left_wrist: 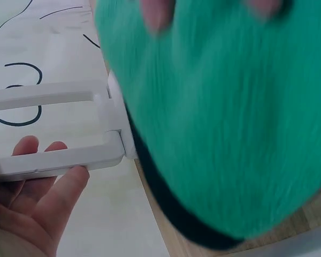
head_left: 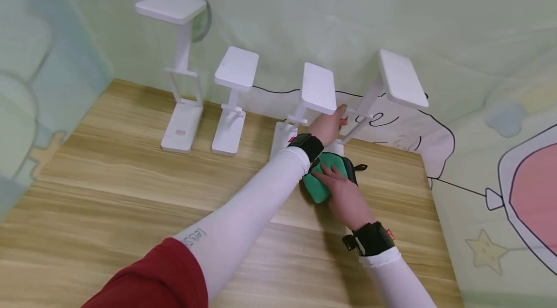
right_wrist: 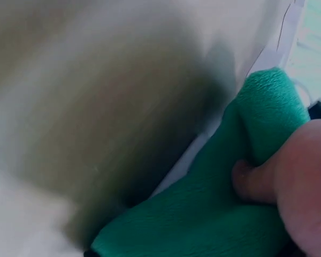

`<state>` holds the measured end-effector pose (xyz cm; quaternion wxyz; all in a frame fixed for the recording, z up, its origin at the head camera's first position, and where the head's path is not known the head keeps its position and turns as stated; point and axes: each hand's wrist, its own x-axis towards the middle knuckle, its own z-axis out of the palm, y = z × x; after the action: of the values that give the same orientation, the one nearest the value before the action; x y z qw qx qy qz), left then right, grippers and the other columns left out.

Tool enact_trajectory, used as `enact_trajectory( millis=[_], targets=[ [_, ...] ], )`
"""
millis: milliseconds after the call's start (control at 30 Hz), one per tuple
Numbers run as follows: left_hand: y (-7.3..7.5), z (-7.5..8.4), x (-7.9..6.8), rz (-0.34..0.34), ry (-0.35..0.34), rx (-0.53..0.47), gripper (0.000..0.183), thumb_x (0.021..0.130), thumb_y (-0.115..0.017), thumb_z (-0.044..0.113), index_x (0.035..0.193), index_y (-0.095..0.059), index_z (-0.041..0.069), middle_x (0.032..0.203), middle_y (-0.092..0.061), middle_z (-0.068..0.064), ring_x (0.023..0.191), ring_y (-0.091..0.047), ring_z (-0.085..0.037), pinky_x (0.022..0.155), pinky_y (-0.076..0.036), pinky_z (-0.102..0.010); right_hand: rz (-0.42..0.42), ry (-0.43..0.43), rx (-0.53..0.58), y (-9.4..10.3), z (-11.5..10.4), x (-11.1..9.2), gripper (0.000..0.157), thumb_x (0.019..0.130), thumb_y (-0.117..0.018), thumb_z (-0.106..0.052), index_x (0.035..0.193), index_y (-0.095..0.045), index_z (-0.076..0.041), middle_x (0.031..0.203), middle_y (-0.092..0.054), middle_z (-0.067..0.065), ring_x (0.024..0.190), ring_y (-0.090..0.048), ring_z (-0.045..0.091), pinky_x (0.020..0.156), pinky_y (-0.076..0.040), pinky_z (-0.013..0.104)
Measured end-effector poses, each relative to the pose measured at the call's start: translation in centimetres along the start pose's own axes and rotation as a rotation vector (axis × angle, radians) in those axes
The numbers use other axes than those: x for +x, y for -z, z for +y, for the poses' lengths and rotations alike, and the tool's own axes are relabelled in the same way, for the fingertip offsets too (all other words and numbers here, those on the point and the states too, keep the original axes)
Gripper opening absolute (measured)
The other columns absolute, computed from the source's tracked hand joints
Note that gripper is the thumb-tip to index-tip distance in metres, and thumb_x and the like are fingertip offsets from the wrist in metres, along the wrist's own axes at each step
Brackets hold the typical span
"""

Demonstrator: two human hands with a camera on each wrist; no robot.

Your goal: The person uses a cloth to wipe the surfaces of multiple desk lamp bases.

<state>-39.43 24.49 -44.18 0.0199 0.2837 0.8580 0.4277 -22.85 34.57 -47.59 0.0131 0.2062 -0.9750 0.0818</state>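
My left hand (head_left: 327, 126) reaches to the rightmost white desk lamp (head_left: 403, 78). The left wrist view shows its fingers and thumb gripping one bar of the lamp's arm (left_wrist: 53, 161). Below that arm, by the lamp's base, my right hand (head_left: 350, 201) holds a green fuzzy cleaning mitt (head_left: 315, 189) with dark edging and a black loop. Its thumb (right_wrist: 251, 182) presses into the mitt in the right wrist view. Two fingertips lie on the green side in the left wrist view. The mitt and left hand hide most of the lamp's base.
Three more white desk lamps stand along the wall to the left: a tall one (head_left: 171, 8), a short one (head_left: 237, 67) and another (head_left: 319, 86) beside my left wrist. All stand on a wooden table (head_left: 143, 192). Printed cloth walls (head_left: 278, 18) rise behind and at both sides.
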Motion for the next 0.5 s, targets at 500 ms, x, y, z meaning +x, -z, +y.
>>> enact_trajectory(
  millis=[500],
  targets=[
    [-0.3,0.0,-0.3,-0.029,-0.015,-0.013,0.054,0.099,-0.049,-0.005,0.15,-0.037,0.009,0.12,-0.066,0.001,0.106,-0.058,-0.002,0.079,-0.044,-0.015,0.095,-0.029,0.04,-0.1,4.1,3.1,0.069,0.075,-0.058,0.015,0.138,-0.058,-0.014,0.145,-0.049,0.014,0.117,-0.055,0.037,0.09,-0.05,0.055]
  ],
)
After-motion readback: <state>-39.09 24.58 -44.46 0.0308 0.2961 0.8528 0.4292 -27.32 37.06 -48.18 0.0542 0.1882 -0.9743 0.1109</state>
